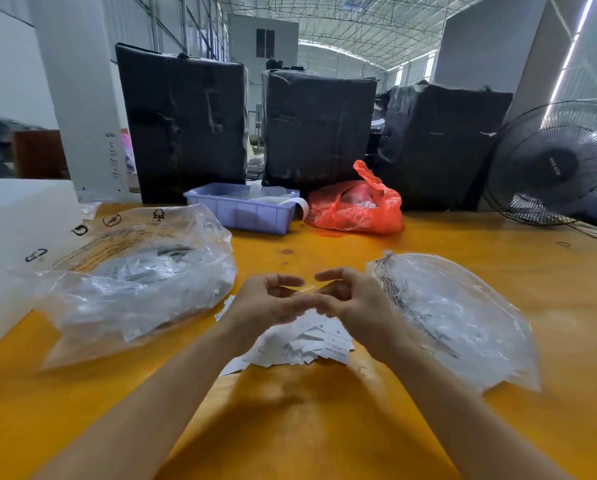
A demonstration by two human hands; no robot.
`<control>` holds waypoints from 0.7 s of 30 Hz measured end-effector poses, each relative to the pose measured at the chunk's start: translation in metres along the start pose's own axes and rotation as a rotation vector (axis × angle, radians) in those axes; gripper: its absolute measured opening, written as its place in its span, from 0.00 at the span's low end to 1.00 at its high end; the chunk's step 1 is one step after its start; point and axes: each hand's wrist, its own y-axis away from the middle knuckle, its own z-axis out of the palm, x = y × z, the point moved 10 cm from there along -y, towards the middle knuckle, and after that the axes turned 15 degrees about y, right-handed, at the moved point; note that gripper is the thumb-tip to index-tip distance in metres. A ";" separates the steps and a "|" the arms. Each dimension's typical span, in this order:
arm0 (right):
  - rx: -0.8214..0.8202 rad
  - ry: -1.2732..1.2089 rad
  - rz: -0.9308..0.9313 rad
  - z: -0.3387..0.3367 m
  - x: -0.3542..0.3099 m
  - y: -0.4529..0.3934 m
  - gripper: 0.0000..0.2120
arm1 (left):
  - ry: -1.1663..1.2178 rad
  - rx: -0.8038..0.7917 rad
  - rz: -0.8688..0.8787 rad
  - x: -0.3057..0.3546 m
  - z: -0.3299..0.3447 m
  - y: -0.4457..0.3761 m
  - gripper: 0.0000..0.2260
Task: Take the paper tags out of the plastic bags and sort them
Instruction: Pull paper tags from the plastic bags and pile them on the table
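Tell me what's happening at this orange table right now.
A person is sorting paper tags. Both hands, left hand and right hand, meet above a loose pile of white tags, apparently pinching a small clear bag between them. Larger clear plastic bags lie on the left and right.

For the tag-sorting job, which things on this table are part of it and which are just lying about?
Job:
large clear bag
flat clear bag
pile of paper tags
small clear bag between the left hand and right hand

Lying about:
red bag
fan
black bundles
blue tray, role unclear
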 end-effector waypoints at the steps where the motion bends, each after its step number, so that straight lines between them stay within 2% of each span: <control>1: 0.021 0.018 -0.030 0.000 -0.005 0.001 0.11 | -0.033 0.009 0.025 0.003 -0.002 -0.001 0.14; 3: 0.110 0.068 -0.026 -0.006 -0.003 -0.001 0.09 | -0.026 0.081 0.060 0.008 -0.013 -0.003 0.07; 5: 0.146 0.333 0.003 -0.013 0.003 -0.004 0.07 | 0.057 0.180 0.070 0.007 -0.029 -0.005 0.05; 7: 0.016 0.617 0.061 -0.011 0.017 -0.008 0.12 | 0.129 0.254 0.058 0.003 -0.041 -0.005 0.06; 11: -0.347 0.798 0.234 0.000 0.052 -0.002 0.32 | 0.191 0.274 0.035 -0.004 -0.047 -0.006 0.08; 14: -0.359 0.797 0.234 0.003 0.055 -0.002 0.34 | 0.219 0.254 0.027 -0.007 -0.042 -0.008 0.08; 18: -0.233 0.657 0.223 -0.001 0.049 -0.005 0.23 | 0.207 0.223 0.012 -0.009 -0.035 -0.007 0.12; 21: -0.158 0.526 0.241 -0.007 0.046 -0.007 0.19 | 0.179 0.203 0.008 -0.010 -0.031 -0.006 0.12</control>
